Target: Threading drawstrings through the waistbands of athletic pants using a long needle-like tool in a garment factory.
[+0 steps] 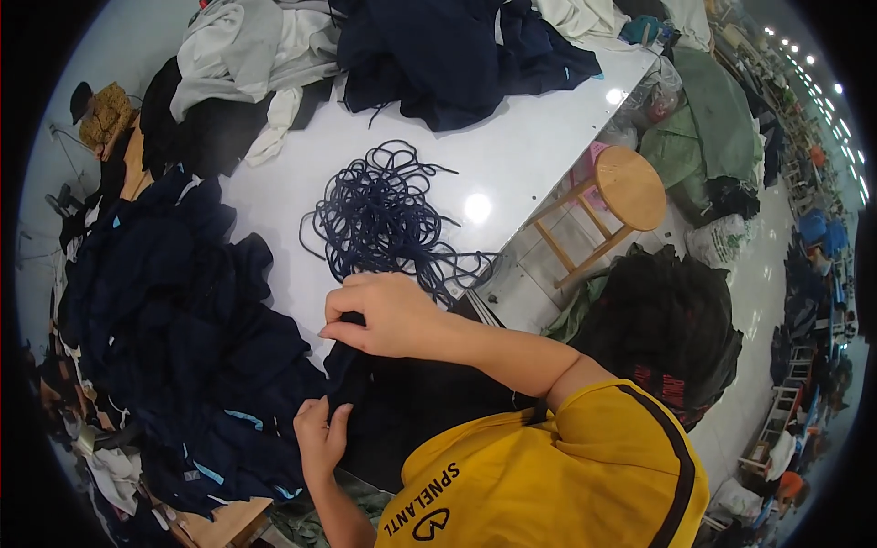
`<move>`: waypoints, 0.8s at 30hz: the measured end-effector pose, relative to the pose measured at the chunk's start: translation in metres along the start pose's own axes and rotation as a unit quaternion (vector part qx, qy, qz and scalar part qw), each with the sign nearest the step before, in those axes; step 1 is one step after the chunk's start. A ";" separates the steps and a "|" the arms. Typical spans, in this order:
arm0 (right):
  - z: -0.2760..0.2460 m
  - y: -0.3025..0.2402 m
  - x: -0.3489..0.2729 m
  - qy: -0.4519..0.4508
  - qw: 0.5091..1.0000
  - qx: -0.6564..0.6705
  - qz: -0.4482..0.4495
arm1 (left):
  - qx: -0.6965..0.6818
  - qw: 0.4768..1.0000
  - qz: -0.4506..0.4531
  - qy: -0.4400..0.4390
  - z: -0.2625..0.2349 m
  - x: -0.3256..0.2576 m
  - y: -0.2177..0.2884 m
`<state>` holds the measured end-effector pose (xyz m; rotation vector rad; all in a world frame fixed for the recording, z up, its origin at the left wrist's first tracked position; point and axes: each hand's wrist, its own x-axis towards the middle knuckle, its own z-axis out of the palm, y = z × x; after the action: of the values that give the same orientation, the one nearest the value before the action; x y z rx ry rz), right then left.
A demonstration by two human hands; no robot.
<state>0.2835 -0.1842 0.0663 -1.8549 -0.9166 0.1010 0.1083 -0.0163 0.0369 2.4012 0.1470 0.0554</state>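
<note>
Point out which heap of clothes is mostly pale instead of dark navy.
The heap at the table's far left corner: grey and white garments, while the other heaps are navy.

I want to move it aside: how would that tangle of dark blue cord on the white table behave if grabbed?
The cord tangle looks floppy and light, so it would probably sag. Its loops interlock, so most should lift together, while loose ends trail. On the glossy white table it likely slides easily.

Bare white table (539,155) open right of cord tangle (384,219); navy garment heap (164,347) blocks left; far clothes pile (438,55), possibly loose, closes back edge.
</note>
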 end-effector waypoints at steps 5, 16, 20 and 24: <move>0.019 -0.018 -0.005 -0.030 0.999 0.033 0.023 | 0.050 0.987 0.008 0.152 0.036 -0.015 -0.021; -0.033 -0.016 0.007 -0.282 0.953 -0.086 -0.077 | 0.152 0.976 0.020 0.157 -0.041 -0.015 0.025; -0.035 -0.031 0.008 -0.313 0.944 -0.093 -0.056 | -0.085 0.987 -0.028 0.131 -0.001 -0.019 0.029; -0.027 -0.039 -0.001 -0.329 0.931 -0.123 -0.095 | -0.083 0.990 -0.022 0.109 0.014 -0.022 0.030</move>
<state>0.2732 -0.1976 0.1108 -1.9798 -1.6289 0.5349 0.0903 -0.0509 0.0467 2.2196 0.2865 0.2984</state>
